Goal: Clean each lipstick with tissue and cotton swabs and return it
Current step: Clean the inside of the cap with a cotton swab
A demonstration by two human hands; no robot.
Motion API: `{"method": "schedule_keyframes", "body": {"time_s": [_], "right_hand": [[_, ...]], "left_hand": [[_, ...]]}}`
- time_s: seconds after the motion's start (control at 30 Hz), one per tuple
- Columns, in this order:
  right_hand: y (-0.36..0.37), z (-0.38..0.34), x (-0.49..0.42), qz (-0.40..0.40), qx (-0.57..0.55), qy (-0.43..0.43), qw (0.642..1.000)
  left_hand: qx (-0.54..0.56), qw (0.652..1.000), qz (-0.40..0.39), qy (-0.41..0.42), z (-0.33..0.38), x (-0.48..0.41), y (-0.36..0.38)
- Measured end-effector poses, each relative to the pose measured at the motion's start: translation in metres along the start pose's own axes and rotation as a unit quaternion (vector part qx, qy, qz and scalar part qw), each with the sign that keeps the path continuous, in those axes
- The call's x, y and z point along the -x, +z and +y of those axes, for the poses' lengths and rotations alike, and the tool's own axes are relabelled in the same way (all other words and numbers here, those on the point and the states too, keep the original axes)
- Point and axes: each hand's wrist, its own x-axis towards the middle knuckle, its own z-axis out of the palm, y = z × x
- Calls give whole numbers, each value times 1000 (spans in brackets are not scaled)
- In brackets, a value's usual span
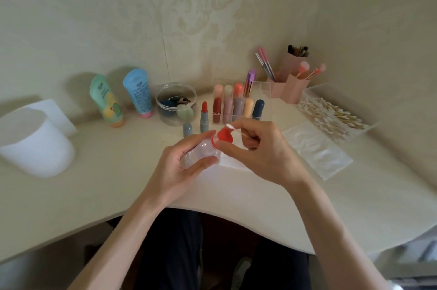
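Observation:
My left hand (179,169) grips a small clear plastic bottle (201,151) with a red flip cap (224,136), tilted toward the right. My right hand (262,150) pinches a cotton swab (233,128); its white tip is just above the open red cap. An uncapped red lipstick (204,117) in a grey-blue tube stands on the table behind my hands, its grey-blue cap (187,129) beside it. A clear organiser (264,91) holds several capped lipsticks. A white tissue (233,162) lies under my hands.
An open box of cotton swabs (331,114) and a pack of tissues (316,150) lie at the right. Pink brush holders (290,86) stand at the back right. A clear round tub (176,104), two tubes (137,93) and a white bin (33,143) are at the left.

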Motion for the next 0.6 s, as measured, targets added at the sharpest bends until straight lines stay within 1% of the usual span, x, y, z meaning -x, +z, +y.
{"method": "schedule_keyframes", "body": {"time_s": [0.07,0.13,0.2,0.27,0.33,0.4,0.6], "right_hand": [[-9,6,1,17,-24,1,1000],[-25,17,5,44,2,40,998],[-43,32,13,54,88,118,988],[-60,46,26,34,177,221,958],[-69,57,39,22,220,293,930],[-72,63,49,32,234,307,922],[-74,59,54,37,235,296,925]], "left_hand": [[2,1000,5,-1,0,0,0],[0,1000,8,0,0,0,0],[-3,1000,11,4,-1,0,0],[1,1000,21,8,-1,0,0],[10,1000,27,11,0,-1,1],[14,1000,22,13,2,-2,3],[27,999,6,16,5,-3,10]]}}
